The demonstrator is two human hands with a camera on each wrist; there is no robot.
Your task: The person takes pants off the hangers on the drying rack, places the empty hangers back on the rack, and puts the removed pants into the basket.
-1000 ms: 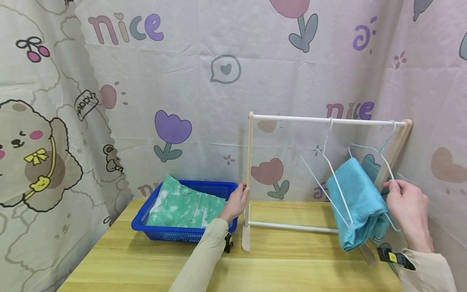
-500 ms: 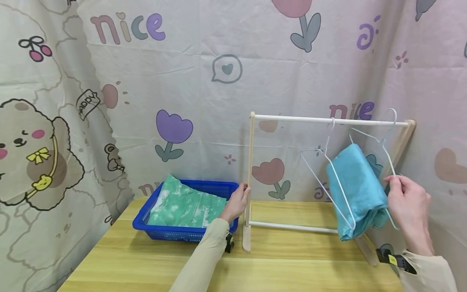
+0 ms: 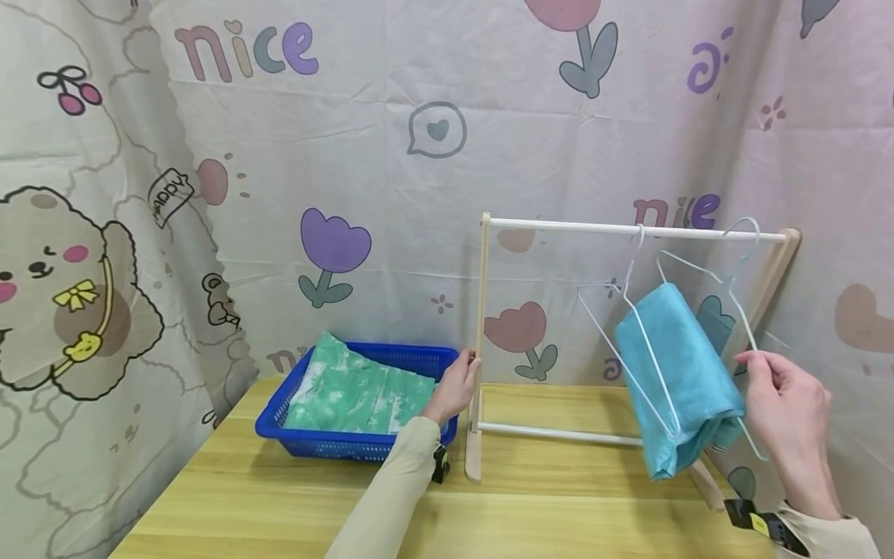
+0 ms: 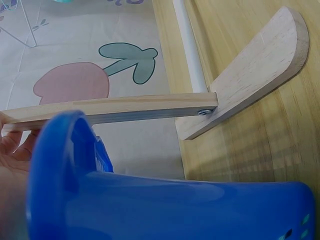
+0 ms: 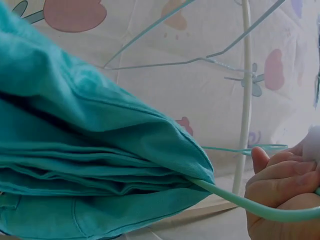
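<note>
A light green wire hanger point(image 3: 743, 319) bears a folded turquoise garment point(image 3: 673, 373), whose stacked layers show in the right wrist view. My right hand point(image 3: 789, 411) pinches the hanger's right side, beside the cloth. The hanger's hook is at the right end of the rack's white top rail point(image 3: 559, 226); whether it rests on the rail I cannot tell. At the rack's other end, my left hand point(image 3: 452, 390) grips the left wooden post point(image 3: 482, 295). In the left wrist view the blue basket point(image 4: 175, 210) partly hides that hand.
A bare white wire hanger point(image 3: 654, 359) hangs from the rail in front of the turquoise garment. To the left, the blue basket holds a folded green-and-white cloth point(image 3: 359, 392). Rack and basket stand on a wooden table point(image 3: 559, 520), with a printed curtain point(image 3: 391, 256) behind.
My right hand raised the hanger and garment, lifting the hook above the rail, then lowered them slightly. My left hand has stayed on the post.
</note>
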